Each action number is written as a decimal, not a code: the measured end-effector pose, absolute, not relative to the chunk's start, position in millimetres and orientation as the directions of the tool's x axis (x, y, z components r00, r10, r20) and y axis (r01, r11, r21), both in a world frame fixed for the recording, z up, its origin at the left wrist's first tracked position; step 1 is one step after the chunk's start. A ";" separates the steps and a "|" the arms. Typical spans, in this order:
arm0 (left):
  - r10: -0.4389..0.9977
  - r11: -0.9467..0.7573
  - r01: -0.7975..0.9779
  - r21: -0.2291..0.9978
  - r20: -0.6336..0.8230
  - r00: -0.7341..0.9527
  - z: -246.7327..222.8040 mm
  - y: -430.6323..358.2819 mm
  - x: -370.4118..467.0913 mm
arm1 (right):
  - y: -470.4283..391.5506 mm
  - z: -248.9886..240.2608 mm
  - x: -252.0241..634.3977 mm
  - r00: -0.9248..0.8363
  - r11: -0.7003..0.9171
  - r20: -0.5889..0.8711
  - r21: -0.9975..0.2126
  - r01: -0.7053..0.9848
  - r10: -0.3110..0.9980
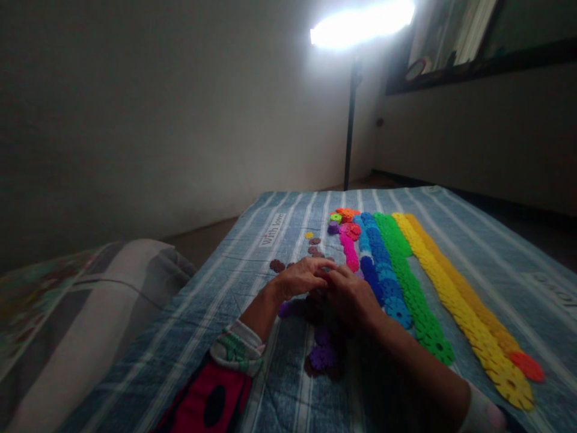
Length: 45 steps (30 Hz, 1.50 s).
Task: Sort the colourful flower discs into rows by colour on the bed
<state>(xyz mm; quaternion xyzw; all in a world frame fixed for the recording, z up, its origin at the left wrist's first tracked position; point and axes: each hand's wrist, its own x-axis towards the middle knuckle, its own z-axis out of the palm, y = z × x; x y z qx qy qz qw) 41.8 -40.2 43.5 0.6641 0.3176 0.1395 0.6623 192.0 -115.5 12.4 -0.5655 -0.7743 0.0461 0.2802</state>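
My left hand (304, 276) and my right hand (351, 293) meet over the striped blue cloth, fingertips together. Whatever lies between the fingers is hidden. Brown discs (277, 265) are scattered beyond and left of my left hand. Purple discs (323, 355) lie nearer to me, among darker brown ones. Just past my right hand runs a short pink row (349, 249). Overlapping notched discs form long rows to the right: blue (383, 264), green (412, 294), yellow (464, 313) and orange-yellow (451, 273).
Orange discs (346, 213) and a lime disc (335, 217) sit at the far end of the rows. A red-orange disc (527, 366) lies near right. Behind the cloth (234, 270) stands a bright lamp (363, 24). Grey-white fabric (103, 325) is at left.
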 end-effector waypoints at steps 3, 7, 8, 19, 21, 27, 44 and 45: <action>0.632 0.098 0.235 0.967 -0.243 0.736 43.8 -41.1 43.7 | -114.1 12.0 191.8 -0.232 0.384 0.414 -0.336 0.860 0.880; 0.665 0.122 0.215 0.969 -0.240 0.707 42.9 -43.2 46.3 | -114.1 14.2 192.1 -0.260 0.399 0.431 -0.272 0.876 0.864; 0.670 0.121 0.216 0.969 -0.240 0.703 43.2 -43.8 46.8 | -114.8 15.3 192.3 -0.256 0.396 0.431 -0.275 0.876 0.865; 0.839 0.029 0.289 0.957 -0.181 0.513 56.4 -36.6 35.0 | -54.3 54.6 251.4 -0.139 0.277 0.354 -0.377 0.884 0.925; 0.919 0.021 0.311 0.950 -0.141 0.369 52.4 -28.6 29.4 | -25.4 60.2 271.3 -0.084 0.207 0.325 -0.366 0.907 0.942; 0.998 -0.003 0.338 0.941 -0.019 0.062 31.9 -9.2 16.1 | 36.9 48.0 300.6 -0.004 0.070 0.200 -0.327 0.942 0.980; 0.995 -0.092 0.408 0.908 0.073 0.064 16.7 -3.1 11.7 | 87.5 32.9 300.6 -0.080 0.095 0.079 -0.216 0.972 0.994; 0.995 -0.093 0.413 0.906 0.072 0.066 16.7 -3.2 11.8 | 87.3 32.9 301.6 -0.084 0.101 0.086 -0.215 0.971 0.993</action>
